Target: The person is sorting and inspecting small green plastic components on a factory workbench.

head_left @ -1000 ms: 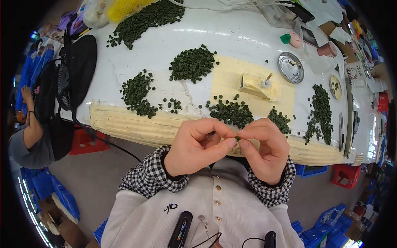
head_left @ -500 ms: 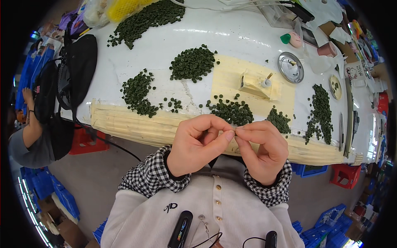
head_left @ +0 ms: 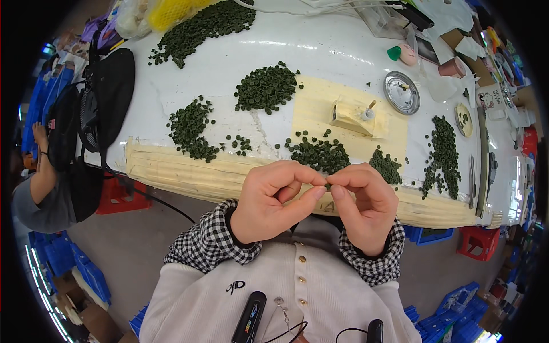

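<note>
Over the table's front edge, my left hand and my right hand meet in a fingertip pinch. Between the fingertips sits a small dark green part, mostly covered by the fingers. Just beyond the hands lies a heap of small round dark green parts. To its right is a smaller pile of little green pieces. Farther back on a yellowish sheet stands a tape-covered block with a short peg and a whitish cap on it.
More green heaps lie at the left, centre, far back and right. A round metal lid and tweezers are at the right. A black bag hangs at the left edge, near another person's arm.
My fingertips have shifted slightly, the right thumb drawing back toward me, and a bit of the green part now shows between them. The heaps look the same.
</note>
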Available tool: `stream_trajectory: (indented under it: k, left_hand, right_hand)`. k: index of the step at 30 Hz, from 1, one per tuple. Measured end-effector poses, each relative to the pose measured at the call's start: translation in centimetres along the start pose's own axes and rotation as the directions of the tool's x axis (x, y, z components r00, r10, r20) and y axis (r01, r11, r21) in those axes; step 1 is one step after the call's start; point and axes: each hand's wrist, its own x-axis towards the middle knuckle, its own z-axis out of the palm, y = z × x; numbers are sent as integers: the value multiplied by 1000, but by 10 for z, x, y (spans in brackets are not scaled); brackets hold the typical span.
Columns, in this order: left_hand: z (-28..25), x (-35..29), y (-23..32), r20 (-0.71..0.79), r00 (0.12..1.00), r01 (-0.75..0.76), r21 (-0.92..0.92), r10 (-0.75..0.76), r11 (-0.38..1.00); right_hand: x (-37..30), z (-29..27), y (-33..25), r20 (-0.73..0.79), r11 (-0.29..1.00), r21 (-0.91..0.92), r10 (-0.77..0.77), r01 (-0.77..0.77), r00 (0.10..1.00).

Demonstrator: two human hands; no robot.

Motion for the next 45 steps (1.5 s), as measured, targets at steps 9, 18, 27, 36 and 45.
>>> stream_trajectory:
  k: [9, 18, 27, 36, 45]
  left_hand:
    - [0, -2, -2, 3, 999, 45, -93, -45, 995]
    - [-4, 14, 3, -114, 986, -64, 416, 122, 907]
    - [-13, 16, 7, -185, 982, 84, 298, -28, 951]
    - [-24, 11, 7, -80, 918, 198, -757, -389, 623]
    - [-25, 10, 9, -29, 914, 206, -825, -405, 525]
  right_hand:
    - [-1, 2, 2, 4, 1000, 2, -11, 11, 1000]
    - [-3, -23, 1, -240, 995, -40, 77, -89, 968]
    - [-1, -52, -6, -27, 641, -766, -106, 48, 994]
    - [4, -44, -4, 67, 494, -866, -47, 81, 997]
    - [3, -39, 1, 120, 459, -881, -23, 117, 992]
